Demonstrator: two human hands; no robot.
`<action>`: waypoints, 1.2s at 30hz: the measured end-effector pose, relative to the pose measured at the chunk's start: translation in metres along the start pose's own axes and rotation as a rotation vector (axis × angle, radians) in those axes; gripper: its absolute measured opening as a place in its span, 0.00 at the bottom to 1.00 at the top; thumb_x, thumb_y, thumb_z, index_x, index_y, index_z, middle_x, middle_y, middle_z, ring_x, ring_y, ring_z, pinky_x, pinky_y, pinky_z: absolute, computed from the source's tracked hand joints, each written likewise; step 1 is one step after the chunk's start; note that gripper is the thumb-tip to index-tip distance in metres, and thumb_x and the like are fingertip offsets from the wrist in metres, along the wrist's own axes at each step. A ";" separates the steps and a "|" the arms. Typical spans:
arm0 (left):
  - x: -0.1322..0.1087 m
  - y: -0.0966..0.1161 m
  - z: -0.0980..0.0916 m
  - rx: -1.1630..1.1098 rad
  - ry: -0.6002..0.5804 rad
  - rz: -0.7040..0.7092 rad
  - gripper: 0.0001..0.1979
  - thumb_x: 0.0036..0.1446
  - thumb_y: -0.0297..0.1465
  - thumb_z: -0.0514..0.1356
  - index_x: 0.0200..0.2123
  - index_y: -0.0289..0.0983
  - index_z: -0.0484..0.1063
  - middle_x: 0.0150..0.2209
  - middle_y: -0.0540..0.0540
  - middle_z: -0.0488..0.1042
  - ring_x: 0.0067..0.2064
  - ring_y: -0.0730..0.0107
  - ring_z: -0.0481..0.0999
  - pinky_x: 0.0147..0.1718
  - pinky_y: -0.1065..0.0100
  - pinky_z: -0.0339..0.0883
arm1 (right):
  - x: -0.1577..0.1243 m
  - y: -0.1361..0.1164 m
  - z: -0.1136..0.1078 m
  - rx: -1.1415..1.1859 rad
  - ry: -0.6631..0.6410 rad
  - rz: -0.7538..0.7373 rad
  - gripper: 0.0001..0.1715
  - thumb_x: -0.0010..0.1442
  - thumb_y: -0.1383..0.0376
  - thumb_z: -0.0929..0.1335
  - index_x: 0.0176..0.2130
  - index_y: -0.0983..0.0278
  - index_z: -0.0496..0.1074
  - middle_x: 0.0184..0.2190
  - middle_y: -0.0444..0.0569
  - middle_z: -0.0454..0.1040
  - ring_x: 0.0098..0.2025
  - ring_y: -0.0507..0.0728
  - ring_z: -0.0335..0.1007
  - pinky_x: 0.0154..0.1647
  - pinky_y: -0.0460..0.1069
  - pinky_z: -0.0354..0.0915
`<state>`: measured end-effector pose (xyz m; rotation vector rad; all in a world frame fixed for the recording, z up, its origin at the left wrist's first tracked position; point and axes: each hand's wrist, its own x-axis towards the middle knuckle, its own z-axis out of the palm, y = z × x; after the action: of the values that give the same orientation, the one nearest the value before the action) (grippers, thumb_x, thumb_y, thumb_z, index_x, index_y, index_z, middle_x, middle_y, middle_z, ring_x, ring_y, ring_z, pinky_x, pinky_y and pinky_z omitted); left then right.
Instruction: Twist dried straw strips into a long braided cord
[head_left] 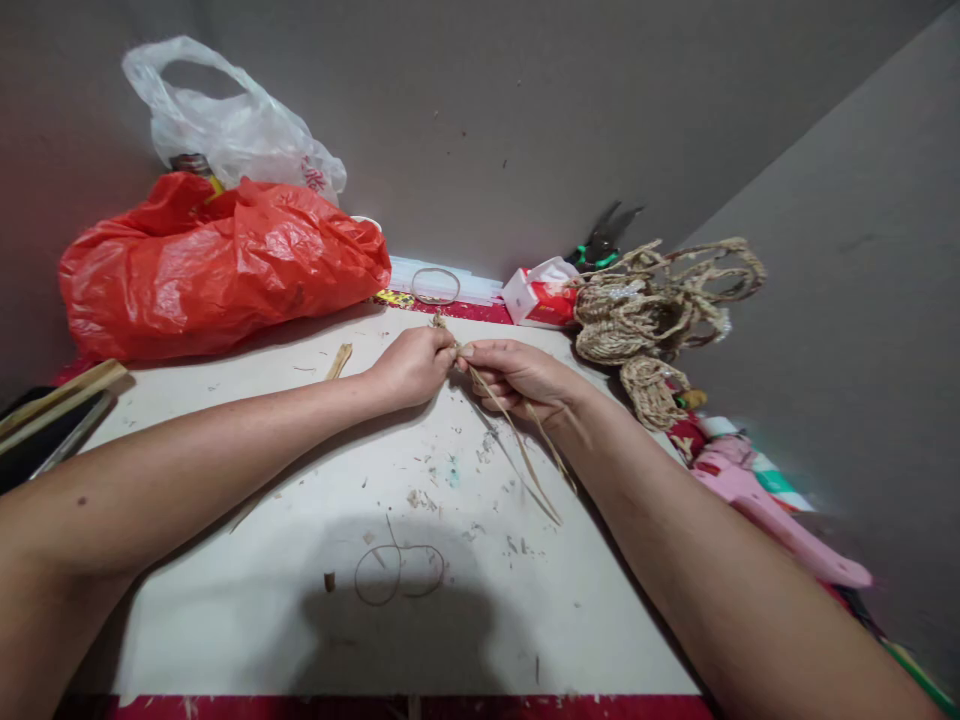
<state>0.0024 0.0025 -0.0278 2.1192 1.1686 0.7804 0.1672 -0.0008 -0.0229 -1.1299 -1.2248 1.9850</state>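
Over the far middle of the white board (pixel 240 610), my two hands meet. My left hand (pixel 416 368) is closed around a short braid of dry straw, and the braid's knotted end pokes up behind the fist. Thumb and fingers of my right hand (pixel 510 375) pinch the same work right beside it. Loose straw strands (pixel 519 440) hang from between the hands toward the lower right, some passing under my right palm. The part inside my fingers is hidden. A flat straw strip (pixel 340 362) lies left of my left hand.
A red plastic bag (pixel 232 270) and a white one (pixel 232 125) stand back left. At the right are a tissue pack (pixel 544 292), coiled straw braids (pixel 637 310), pliers (pixel 604 238) and a pink tool (pixel 780 515). Straw scraps and a curled strand (pixel 379 575) lie on the board.
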 end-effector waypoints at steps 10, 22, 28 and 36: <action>0.000 -0.002 0.007 -0.350 0.021 -0.097 0.10 0.54 0.27 0.49 0.23 0.34 0.65 0.17 0.55 0.58 0.21 0.78 0.56 0.27 0.73 0.53 | 0.000 0.000 0.000 0.013 0.011 0.002 0.11 0.52 0.63 0.69 0.25 0.67 0.64 0.13 0.35 0.49 0.13 0.43 0.39 0.11 0.39 0.39; 0.003 -0.001 0.001 -0.594 -0.200 -0.354 0.10 0.52 0.29 0.51 0.20 0.37 0.58 0.14 0.56 0.49 0.13 0.82 0.48 0.17 0.72 0.39 | -0.009 -0.001 0.015 -0.461 0.180 -0.110 0.10 0.56 0.62 0.64 0.26 0.64 0.62 0.12 0.34 0.49 0.12 0.45 0.40 0.13 0.42 0.41; 0.004 0.000 0.000 -0.526 -0.213 -0.398 0.08 0.51 0.28 0.52 0.21 0.37 0.59 0.12 0.57 0.49 0.12 0.83 0.48 0.17 0.73 0.39 | -0.008 0.005 0.019 -1.098 0.370 -0.346 0.12 0.56 0.65 0.60 0.27 0.67 0.69 0.21 0.44 0.66 0.24 0.50 0.57 0.26 0.45 0.53; 0.004 -0.001 0.004 -0.482 -0.172 -0.411 0.08 0.50 0.28 0.53 0.20 0.37 0.61 0.11 0.56 0.52 0.11 0.83 0.48 0.16 0.74 0.39 | -0.022 -0.007 0.026 -1.358 0.484 -0.346 0.15 0.55 0.65 0.60 0.23 0.67 0.69 0.18 0.45 0.65 0.21 0.50 0.54 0.24 0.46 0.49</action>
<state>0.0062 0.0062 -0.0302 1.4589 1.1347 0.5999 0.1557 -0.0267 -0.0022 -1.6259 -2.2824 0.3632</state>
